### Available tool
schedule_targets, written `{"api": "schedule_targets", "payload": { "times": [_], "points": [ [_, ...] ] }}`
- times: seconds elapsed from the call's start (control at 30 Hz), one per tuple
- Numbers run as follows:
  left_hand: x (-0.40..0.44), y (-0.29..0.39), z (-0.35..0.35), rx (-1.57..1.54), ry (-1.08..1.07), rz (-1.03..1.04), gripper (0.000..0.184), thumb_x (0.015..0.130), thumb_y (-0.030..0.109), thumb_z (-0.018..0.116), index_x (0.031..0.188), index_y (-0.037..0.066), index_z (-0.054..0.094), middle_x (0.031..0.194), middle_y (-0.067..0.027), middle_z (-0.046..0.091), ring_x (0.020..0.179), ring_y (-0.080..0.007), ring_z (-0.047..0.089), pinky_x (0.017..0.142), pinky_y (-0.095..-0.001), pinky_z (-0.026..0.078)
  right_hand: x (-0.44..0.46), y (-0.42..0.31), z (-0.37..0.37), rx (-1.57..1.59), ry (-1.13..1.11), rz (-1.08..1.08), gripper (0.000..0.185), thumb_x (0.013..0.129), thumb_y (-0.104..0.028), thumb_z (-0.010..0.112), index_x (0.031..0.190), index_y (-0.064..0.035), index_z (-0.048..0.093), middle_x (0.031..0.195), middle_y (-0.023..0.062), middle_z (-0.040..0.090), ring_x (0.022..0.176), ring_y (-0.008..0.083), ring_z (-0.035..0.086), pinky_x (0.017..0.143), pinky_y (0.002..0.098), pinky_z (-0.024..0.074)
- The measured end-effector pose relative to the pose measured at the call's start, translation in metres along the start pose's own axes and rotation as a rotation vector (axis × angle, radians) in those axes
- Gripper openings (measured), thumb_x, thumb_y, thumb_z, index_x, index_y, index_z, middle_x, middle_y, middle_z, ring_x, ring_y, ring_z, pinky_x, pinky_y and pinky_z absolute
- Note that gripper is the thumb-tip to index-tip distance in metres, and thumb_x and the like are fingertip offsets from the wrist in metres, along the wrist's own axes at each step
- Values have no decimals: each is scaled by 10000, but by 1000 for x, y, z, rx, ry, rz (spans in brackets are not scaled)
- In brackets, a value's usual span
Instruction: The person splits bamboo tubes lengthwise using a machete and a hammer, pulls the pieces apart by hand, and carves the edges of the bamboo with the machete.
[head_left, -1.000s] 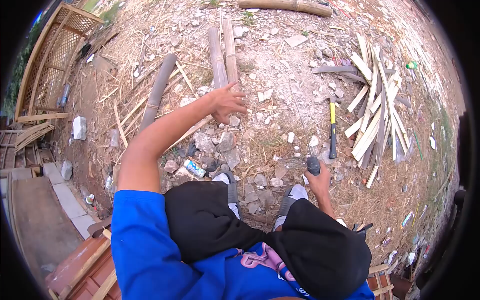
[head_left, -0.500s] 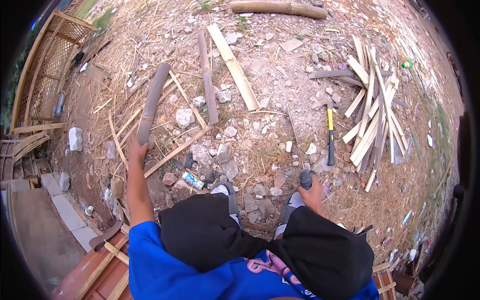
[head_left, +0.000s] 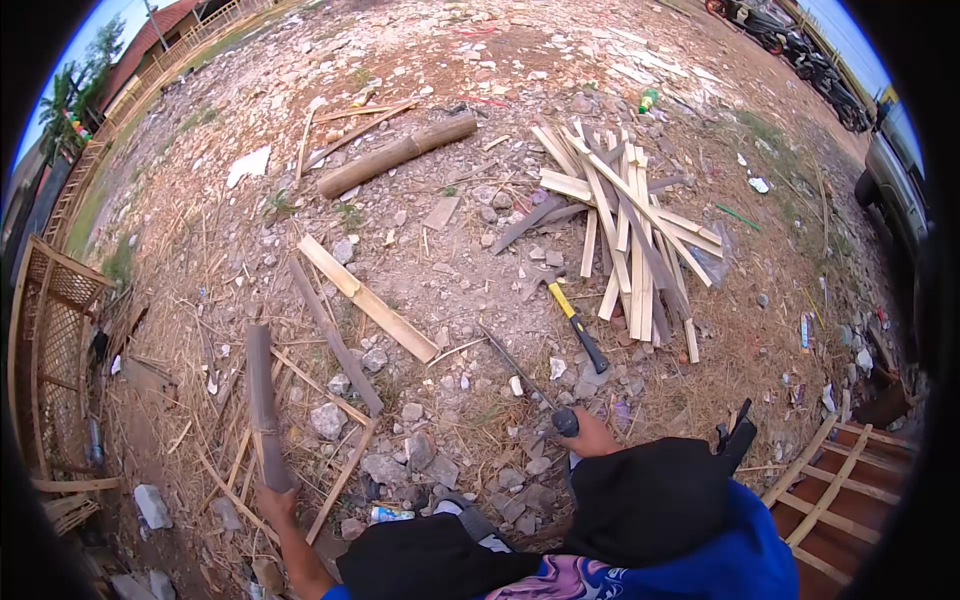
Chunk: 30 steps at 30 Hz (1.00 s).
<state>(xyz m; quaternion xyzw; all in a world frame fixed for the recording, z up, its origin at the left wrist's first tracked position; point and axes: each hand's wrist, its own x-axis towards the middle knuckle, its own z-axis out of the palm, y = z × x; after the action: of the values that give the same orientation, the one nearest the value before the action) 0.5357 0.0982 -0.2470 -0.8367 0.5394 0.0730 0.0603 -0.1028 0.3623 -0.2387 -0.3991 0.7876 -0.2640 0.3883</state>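
At the lower left, my left hand (head_left: pixel 279 505) is closed round the near end of a dark split bamboo piece (head_left: pixel 262 395). My right hand (head_left: pixel 592 436) grips the dark handle of a long thin blade (head_left: pixel 518 367), which points up and left over the ground. Right of the blade lies a hammer (head_left: pixel 578 326) with a yellow and black handle. Two split bamboo strips, one pale (head_left: pixel 366 300) and one dark (head_left: pixel 335 338), lie between my hands and farther out. A pile of cut strips (head_left: pixel 635 235) lies beyond the hammer.
A thick bamboo pole (head_left: pixel 398 157) lies farther ahead. Stones (head_left: pixel 328 421) and a can (head_left: pixel 391 514) are near my feet. A lattice frame (head_left: pixel 55 350) stands at the left, a slatted wooden frame (head_left: pixel 835 495) at the lower right. Parked motorcycles (head_left: pixel 800 62) and a vehicle (head_left: pixel 900 180) are at the right.
My left hand has moved from above the middle strips to the bamboo at the left and taken hold of it. The view has tilted up and shifted. My right hand still holds the blade.
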Motion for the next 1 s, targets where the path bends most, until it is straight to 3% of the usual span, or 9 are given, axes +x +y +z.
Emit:
{"api": "schedule_targets", "payload": {
  "times": [0.17,0.23,0.27,0.4,0.57,0.7,0.83,0.97,1.0],
  "points": [
    [2,29,-76,22,234,98,819,625,207,859,1292,-13,438,1190,-258,577,1081,-435,586,923,-490,485,3,9,5,23,26,28,516,732,-222,755,1190,-61,580,1067,214,657,1041,408,630,882,458,484],
    [11,39,-88,-61,484,274,813,626,203,865,1290,-13,448,1173,-249,583,1086,-435,575,925,-485,476,6,8,5,103,68,18,494,724,-205,761,1167,-58,601,1019,184,668,989,355,653,859,433,495],
    [6,55,-104,-136,473,318,806,635,208,858,1294,-13,449,1155,-247,587,1082,-436,575,920,-488,473,6,8,8,139,69,11,483,720,-196,764,1156,-57,611,995,168,673,963,329,664,847,420,501],
    [-16,153,-169,-372,541,546,706,682,238,817,1244,-11,469,1073,-257,583,1005,-444,576,859,-510,462,32,28,20,493,77,-25,384,747,-66,739,1108,-44,609,796,3,597,636,101,575,551,279,464],
    [-51,268,-191,-449,575,844,665,661,259,831,1175,15,488,1016,-230,593,944,-421,600,802,-493,481,51,-103,-94,585,154,-270,413,784,-53,693,1173,-52,557,843,33,649,619,68,562,508,233,437],
    [-94,335,-195,-480,475,1008,646,654,255,837,1153,25,496,984,-201,606,886,-406,622,760,-487,495,53,-207,-184,1041,167,-574,422,848,-50,696,1220,-27,498,1198,148,677,644,99,598,516,227,470],
    [-128,360,-183,-526,394,1073,621,653,242,838,1134,27,509,975,-206,601,893,-404,617,769,-480,496,50,-255,-251,1101,420,-745,472,824,-171,812,1187,-32,544,1176,136,676,686,109,626,555,239,472],
    [-144,364,-156,-559,377,1090,603,660,232,834,1125,24,512,973,-215,595,909,-403,603,790,-471,490,51,-252,-272,1213,456,-789,333,814,-164,823,972,-96,538,743,5,586,662,124,613,550,252,462],
    [-149,365,-151,-576,350,1096,600,662,230,833,1125,23,513,973,-214,594,910,-401,600,793,-469,489,49,-249,-272,1219,448,-785,323,820,-168,816,996,-80,560,766,15,601,647,121,594,552,261,467]
  ]
}}
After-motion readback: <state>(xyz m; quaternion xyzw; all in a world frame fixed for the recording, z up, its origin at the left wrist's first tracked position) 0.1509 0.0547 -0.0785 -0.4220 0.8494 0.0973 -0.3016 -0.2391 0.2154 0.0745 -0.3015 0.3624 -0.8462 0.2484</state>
